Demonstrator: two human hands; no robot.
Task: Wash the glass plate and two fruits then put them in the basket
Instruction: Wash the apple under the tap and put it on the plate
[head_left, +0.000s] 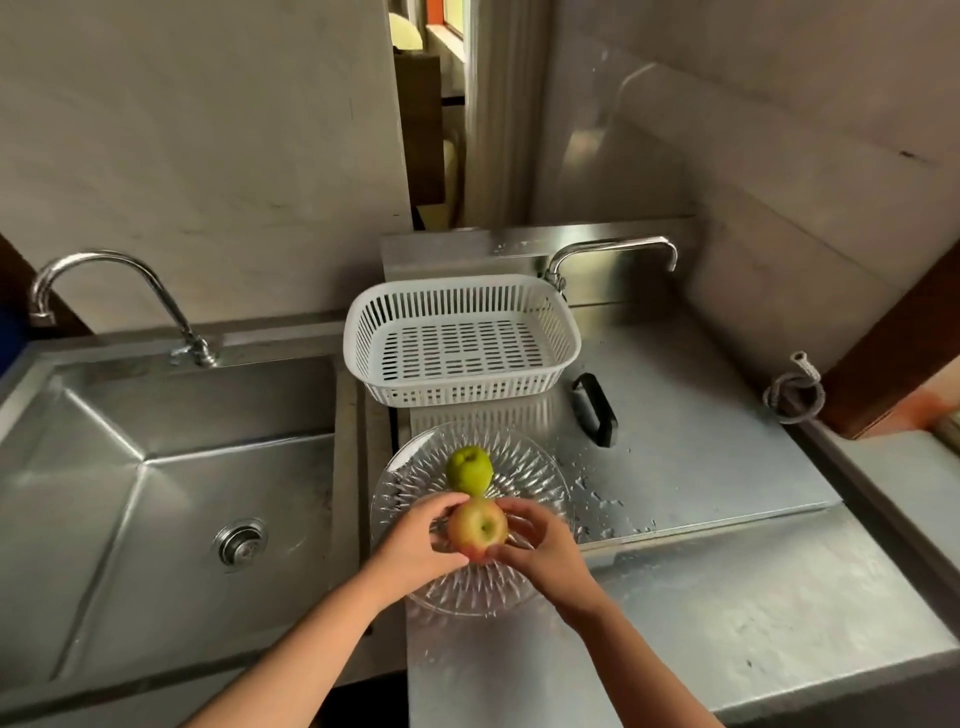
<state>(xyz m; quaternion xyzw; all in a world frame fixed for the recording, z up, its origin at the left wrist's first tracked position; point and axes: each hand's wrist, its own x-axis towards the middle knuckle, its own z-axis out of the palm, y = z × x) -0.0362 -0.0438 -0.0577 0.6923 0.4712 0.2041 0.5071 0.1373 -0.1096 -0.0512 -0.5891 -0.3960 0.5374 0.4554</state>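
A clear cut-glass plate (540, 467) lies on the steel counter just right of the sink. A green apple (469, 469) rests on its far half. A red-yellow apple (478, 527) is over the plate's middle, held between both hands. My left hand (415, 543) cups its left side and my right hand (540, 551) cups its right side. Behind the plate stands a white slotted plastic basket (563, 332) with nothing in it.
A steel sink (156, 493) with a drain (240, 543) and curved tap (104, 291) fills the left. A second tap (618, 249) rises behind the basket. A black handle (595, 408) and water drops sit on the steel cover at right. A coiled hose (795, 392) hangs far right.
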